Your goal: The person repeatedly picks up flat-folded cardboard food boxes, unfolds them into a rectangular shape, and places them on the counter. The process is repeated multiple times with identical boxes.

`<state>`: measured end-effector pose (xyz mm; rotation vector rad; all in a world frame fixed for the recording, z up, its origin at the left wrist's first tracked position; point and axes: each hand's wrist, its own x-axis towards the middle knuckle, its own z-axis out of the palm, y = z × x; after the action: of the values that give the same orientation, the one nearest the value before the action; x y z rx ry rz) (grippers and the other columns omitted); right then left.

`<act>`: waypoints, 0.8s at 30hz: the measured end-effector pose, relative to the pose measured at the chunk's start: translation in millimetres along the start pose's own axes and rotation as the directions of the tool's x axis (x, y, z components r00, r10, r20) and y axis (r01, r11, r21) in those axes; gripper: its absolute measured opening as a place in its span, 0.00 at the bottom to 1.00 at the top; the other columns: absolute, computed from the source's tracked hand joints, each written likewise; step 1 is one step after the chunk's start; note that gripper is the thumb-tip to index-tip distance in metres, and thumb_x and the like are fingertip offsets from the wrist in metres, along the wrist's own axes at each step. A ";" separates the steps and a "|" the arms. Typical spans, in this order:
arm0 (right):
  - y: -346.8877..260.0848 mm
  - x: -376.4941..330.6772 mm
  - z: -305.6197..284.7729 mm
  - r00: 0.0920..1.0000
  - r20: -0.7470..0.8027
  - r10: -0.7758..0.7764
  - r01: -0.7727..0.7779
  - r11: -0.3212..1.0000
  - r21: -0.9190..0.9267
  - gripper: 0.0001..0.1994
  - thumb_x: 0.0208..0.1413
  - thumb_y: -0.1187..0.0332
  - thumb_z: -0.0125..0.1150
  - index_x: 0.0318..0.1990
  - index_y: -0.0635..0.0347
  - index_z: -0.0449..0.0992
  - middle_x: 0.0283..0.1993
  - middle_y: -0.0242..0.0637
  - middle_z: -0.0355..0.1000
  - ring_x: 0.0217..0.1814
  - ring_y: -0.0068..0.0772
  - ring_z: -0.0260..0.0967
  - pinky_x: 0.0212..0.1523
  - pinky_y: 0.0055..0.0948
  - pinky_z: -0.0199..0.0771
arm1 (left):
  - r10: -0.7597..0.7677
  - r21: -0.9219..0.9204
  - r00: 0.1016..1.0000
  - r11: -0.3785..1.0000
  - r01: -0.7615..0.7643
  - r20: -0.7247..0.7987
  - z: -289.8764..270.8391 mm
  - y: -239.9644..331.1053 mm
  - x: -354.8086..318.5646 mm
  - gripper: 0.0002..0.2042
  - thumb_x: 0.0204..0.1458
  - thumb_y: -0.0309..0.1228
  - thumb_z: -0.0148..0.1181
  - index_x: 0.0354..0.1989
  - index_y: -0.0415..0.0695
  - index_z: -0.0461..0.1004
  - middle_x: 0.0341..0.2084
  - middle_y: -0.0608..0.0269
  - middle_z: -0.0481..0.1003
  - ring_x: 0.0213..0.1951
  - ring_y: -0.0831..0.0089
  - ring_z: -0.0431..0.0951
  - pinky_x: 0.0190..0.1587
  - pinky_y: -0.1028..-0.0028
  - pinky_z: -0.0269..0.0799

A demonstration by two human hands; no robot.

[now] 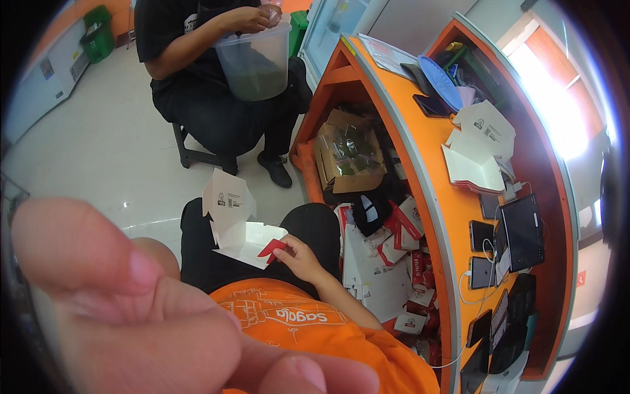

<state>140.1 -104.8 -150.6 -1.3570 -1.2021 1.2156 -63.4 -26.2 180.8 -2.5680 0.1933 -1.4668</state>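
Observation:
On my lap rests an unfolded paper food box [231, 210], white inside, its printed lid raised at the back. My right hand [300, 259] pinches the red side flap of that box at its near right corner. Very close to the camera, at the lower left, my left hand [151, 315] looms large and partly out of focus. Its fingers are apart and bent, with nothing visible in them. The hand covers part of my lap and shirt.
Opposite sits a person on a stool [197, 157], holding a clear plastic bucket [254, 62]. To the right, an orange counter [410, 134] carries stacked open boxes [476, 164], phones [482, 272] and a tablet [523, 231]. Its lower shelf holds folded boxes [407, 223] and a carton [328, 161] of packets.

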 end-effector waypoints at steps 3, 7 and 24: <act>-7.9 -0.3 0.9 1.000 0.004 -0.015 0.015 1.000 0.020 0.09 0.58 0.66 0.58 0.37 0.63 0.73 0.33 0.30 0.66 0.31 0.18 0.63 0.34 0.20 0.65 | -0.050 -0.045 0.998 0.998 0.049 -0.025 2.1 2.6 0.5 0.16 0.37 0.34 0.68 0.38 0.57 0.74 0.32 0.70 0.69 0.28 0.72 0.66 0.35 0.64 0.58; -9.9 -5.3 -3.2 0.992 -0.116 -0.049 0.062 0.992 0.110 0.08 0.59 0.69 0.56 0.41 0.64 0.72 0.36 0.28 0.66 0.34 0.15 0.65 0.36 0.18 0.66 | -0.295 -0.259 0.954 0.919 0.296 0.044 34.1 -5.2 -14.3 0.16 0.33 0.35 0.71 0.34 0.55 0.77 0.31 0.70 0.70 0.27 0.70 0.67 0.34 0.64 0.58; -17.2 -3.3 -18.9 0.977 -0.043 -0.210 0.213 0.974 0.078 0.01 0.53 0.78 0.55 0.33 0.64 0.69 0.38 0.36 0.62 0.42 0.27 0.62 0.44 0.23 0.63 | -0.317 0.083 0.270 0.772 0.630 0.909 141.9 16.3 -219.3 0.11 0.46 0.30 0.57 0.40 0.50 0.76 0.33 0.62 0.78 0.40 0.61 0.78 0.51 0.57 0.67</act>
<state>157.4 -107.0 -131.5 -1.1529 -1.2256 1.0743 -52.3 14.4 -77.4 -3.4277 -0.6499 0.1719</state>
